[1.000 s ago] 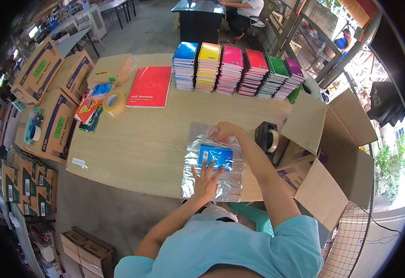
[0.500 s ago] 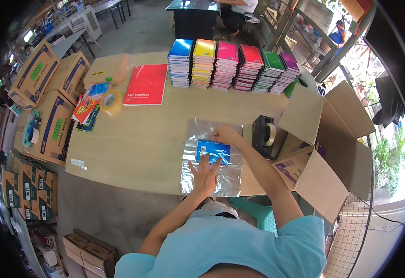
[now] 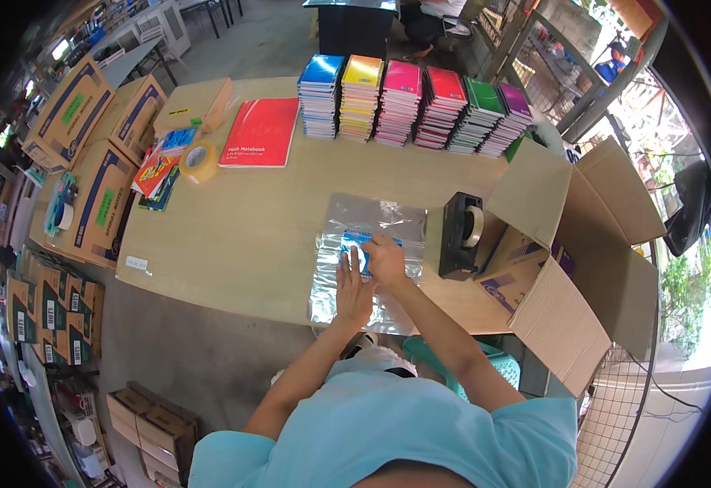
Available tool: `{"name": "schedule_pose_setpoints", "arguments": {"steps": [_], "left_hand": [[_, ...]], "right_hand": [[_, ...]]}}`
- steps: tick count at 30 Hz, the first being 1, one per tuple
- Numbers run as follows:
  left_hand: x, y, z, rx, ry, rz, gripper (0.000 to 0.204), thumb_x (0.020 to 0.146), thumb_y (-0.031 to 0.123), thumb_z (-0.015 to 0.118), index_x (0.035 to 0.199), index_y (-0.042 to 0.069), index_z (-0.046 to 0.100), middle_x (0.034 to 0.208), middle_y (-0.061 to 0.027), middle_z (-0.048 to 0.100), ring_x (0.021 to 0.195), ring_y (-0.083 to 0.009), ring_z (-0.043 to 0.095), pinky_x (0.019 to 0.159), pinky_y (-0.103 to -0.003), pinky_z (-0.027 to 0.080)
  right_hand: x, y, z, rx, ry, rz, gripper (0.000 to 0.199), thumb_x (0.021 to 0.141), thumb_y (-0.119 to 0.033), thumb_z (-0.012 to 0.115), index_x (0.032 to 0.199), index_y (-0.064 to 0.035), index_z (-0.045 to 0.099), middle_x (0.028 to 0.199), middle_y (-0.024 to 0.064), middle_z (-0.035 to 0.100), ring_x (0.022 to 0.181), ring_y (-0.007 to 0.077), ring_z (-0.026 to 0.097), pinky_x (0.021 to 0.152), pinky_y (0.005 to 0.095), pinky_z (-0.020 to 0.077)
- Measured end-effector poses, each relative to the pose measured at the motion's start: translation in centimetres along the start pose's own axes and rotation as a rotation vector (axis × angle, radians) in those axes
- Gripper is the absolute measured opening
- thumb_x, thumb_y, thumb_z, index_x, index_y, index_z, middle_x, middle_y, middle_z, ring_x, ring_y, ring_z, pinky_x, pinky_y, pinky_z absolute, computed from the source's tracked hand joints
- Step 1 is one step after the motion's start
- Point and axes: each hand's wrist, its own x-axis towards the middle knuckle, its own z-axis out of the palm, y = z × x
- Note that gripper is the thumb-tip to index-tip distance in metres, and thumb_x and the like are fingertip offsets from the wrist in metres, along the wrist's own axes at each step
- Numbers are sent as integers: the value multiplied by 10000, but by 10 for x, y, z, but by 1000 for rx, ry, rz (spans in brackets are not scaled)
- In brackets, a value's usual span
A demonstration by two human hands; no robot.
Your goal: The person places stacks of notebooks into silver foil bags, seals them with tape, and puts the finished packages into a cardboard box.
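Observation:
A clear plastic bag point(image 3: 365, 220) lies flat on the wooden table point(image 3: 242, 236), with a blue notebook point(image 3: 354, 241) inside it. My left hand point(image 3: 353, 286) rests flat on the bag's near part, fingers spread. My right hand point(image 3: 386, 259) lies over the blue notebook, pressing on the plastic beside the left hand. Most of the notebook is hidden under both hands.
A black tape dispenser point(image 3: 460, 234) stands right of the bag. An open cardboard box point(image 3: 571, 268) sits at the table's right end. Several stacks of coloured notebooks point(image 3: 412, 104) line the far edge, with a red notebook point(image 3: 260, 132), a tape roll point(image 3: 197, 160) and cartons point(image 3: 87, 163) on the left.
My right hand has drawn back from the far edge of the bag toward me and now lies over the notebook next to my left hand, which stayed flat on the bag.

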Motion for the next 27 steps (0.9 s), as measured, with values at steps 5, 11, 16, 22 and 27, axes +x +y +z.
{"name": "schedule_pose_setpoints", "arguments": {"steps": [5, 11, 16, 22, 27], "left_hand": [[3, 1, 2, 92, -89, -39, 508, 828, 58, 609, 1332, 111, 567, 1581, -282, 58, 1448, -509, 64, 1136, -658, 84], [17, -2, 12, 172, -45, -42, 539, 842, 102, 560, 1364, -14, 497, 1574, -306, 82, 1440, -538, 64, 1135, -660, 74], [24, -6, 18, 186, -57, -65, 697, 860, 170, 566, 1475, -22, 297, 1573, -295, 85, 1442, -534, 42, 1130, -660, 71], [31, 3, 7, 59, -71, -93, 734, 856, 158, 571, 1493, -31, 258, 1581, -292, 70, 1443, -539, 27, 1115, -683, 53], [12, -53, -26, 226, -128, 153, 880, 776, 168, 704, 1502, 14, 232, 1479, -283, 318, 1444, -432, 181, 1141, -630, 43]], "right_hand": [[-4, -4, 1, 13, 16, 3, 137, 694, -31, 634, 805, -83, 695, 807, 81, 583, 827, 291, 598, 683, 411, 498], [-2, -7, 3, -8, 24, 24, 155, 693, -40, 641, 831, -77, 702, 825, 79, 594, 842, 302, 595, 696, 407, 506], [-2, -13, 8, -39, 14, 67, 107, 702, -103, 660, 801, -75, 689, 839, 67, 602, 845, 278, 601, 691, 408, 513], [-5, -21, 10, -122, -11, 86, 134, 728, -129, 654, 839, -68, 695, 856, 55, 603, 844, 254, 604, 719, 399, 520], [-22, -24, -8, -180, -141, 6, 423, 725, -161, 679, 1112, 0, 620, 1000, 106, 570, 946, 272, 577, 811, 396, 514]]}}
